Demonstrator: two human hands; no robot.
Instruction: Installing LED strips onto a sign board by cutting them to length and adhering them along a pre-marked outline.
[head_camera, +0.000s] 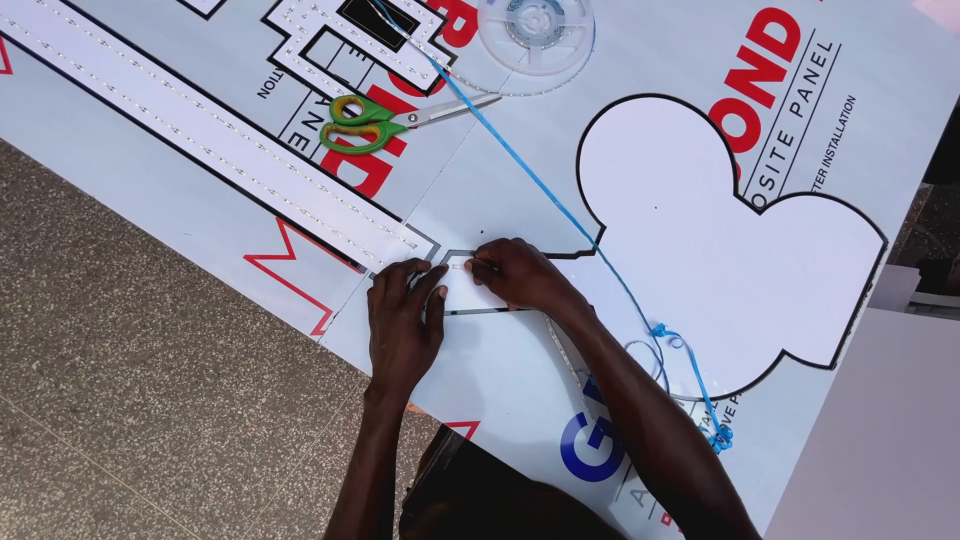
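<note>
Head view, both hands at work on a white composite panel (520, 180) that bears red and blue print.

Grip: left hand (402, 320) lies flat, fingers spread, pressing a small white cut-out piece (470, 292) down onto the panel. Right hand (520, 275) pinches, thumb and fingertips closed on the end of a thin LED strip (458, 266) at the top edge of that piece. The pinch looks nearly shut; how much strip sits inside it I cannot tell.

Progress (judged): up and left of the grip, a long white bar (200, 130) already carries two dotted rows of strip along its length, and a stepped white piece (330, 45) beyond it has a dotted row round its outline. These read as finished. The piece under the hands shows only a short run of strip at the pinch, so it seems just begun. To the right of the grip, the large rounded cut-out (700, 240) shows no strip at all; it is left to do.

Count:
- scissors, green and yellow handles (385, 120): 1, above the grip, lying closed.
- clear reel (535, 30): 1, farther above.
- blue ribbon-like backing (560, 205): 1 length, running from the top past the right wrist to a tangle below right.
- white cut-outs: 4 seen.
- hands: 2.
</note>
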